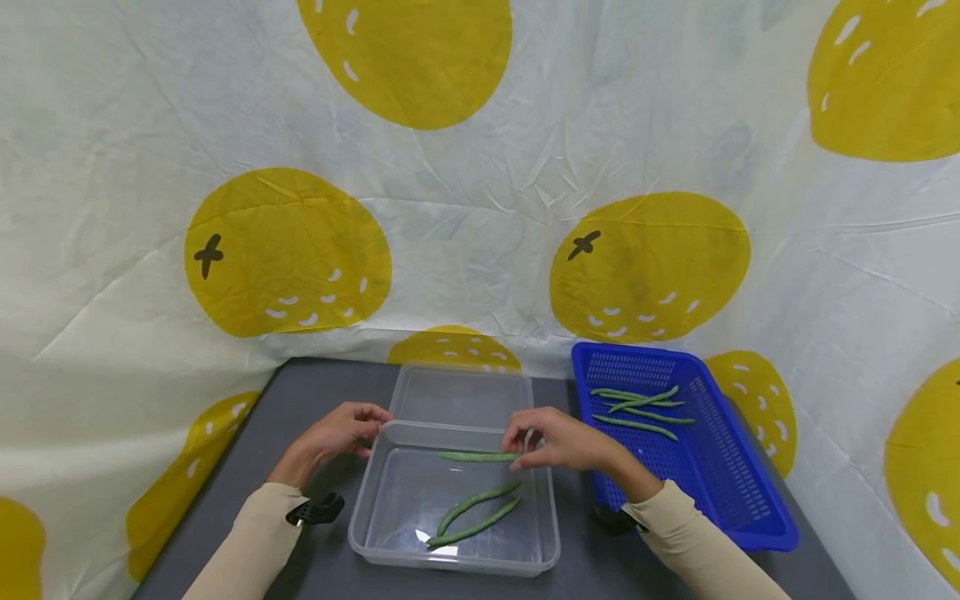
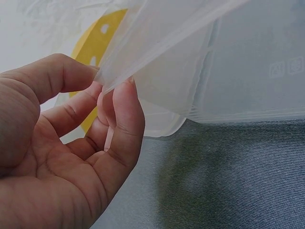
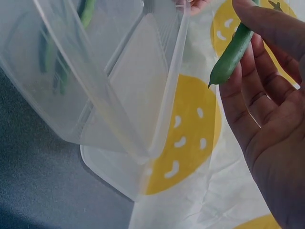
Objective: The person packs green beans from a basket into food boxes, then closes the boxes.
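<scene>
A clear plastic container [image 1: 360, 500] stands on the table in the head view, with two green beans [image 1: 480, 527] lying inside. My left hand [image 1: 347, 435] pinches the container's far left corner between thumb and fingers, as the left wrist view [image 2: 90, 119] also shows of that hand. Over the far right part of the container, my right hand [image 1: 558, 440] pinches one end of another green bean [image 1: 474, 457]. In the right wrist view, this held bean [image 3: 231, 59] pokes out between thumb and fingertips, above the rim.
A blue perforated basket [image 1: 750, 500] with several green beans [image 1: 637, 408] sits at the right of the dark grey table [image 1: 315, 379]. Behind the container lies a clear lid [image 1: 461, 396]. A white cloth with yellow fruit prints [image 1: 465, 267] hangs at the back.
</scene>
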`<state>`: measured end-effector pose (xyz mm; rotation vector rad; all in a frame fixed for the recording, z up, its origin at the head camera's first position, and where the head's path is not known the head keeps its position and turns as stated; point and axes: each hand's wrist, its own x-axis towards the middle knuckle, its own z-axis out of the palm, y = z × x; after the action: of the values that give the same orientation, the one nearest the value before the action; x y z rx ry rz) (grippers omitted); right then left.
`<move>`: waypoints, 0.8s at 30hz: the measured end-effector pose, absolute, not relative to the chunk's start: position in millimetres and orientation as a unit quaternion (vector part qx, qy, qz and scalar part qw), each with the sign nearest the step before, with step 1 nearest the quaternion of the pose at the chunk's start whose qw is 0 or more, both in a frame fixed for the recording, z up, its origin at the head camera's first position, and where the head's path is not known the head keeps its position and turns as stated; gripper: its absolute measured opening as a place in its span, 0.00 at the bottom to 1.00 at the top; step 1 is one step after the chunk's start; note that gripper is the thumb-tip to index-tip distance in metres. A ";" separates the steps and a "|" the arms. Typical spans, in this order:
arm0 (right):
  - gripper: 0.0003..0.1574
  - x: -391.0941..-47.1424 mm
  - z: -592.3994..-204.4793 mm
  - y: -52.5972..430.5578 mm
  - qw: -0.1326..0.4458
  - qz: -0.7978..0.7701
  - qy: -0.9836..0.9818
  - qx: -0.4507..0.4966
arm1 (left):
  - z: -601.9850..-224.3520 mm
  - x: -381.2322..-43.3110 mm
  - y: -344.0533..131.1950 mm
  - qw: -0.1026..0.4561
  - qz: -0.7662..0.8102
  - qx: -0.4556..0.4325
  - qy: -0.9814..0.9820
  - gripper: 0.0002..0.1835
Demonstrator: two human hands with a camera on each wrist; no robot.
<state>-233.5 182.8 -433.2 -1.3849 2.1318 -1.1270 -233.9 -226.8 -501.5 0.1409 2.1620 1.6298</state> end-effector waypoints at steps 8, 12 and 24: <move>0.26 -231.7 -428.0 185.4 0.199 -0.374 0.781 -0.458 | -501.3 -233.3 -226.0 0.219 0.587 0.052 0.778 0.17; 0.25 -232.0 -425.3 192.1 0.208 -0.383 0.794 -0.425 | -500.7 -232.4 -226.5 0.220 0.587 0.061 0.777 0.17; 0.21 -235.9 -423.9 221.5 0.202 -0.391 0.804 -0.399 | -500.8 -233.2 -226.9 0.217 0.595 0.056 0.772 0.18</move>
<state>-235.9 221.5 -423.9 -1.1151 2.2460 -1.0926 -233.2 -226.9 -500.8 0.1544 2.1391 1.6479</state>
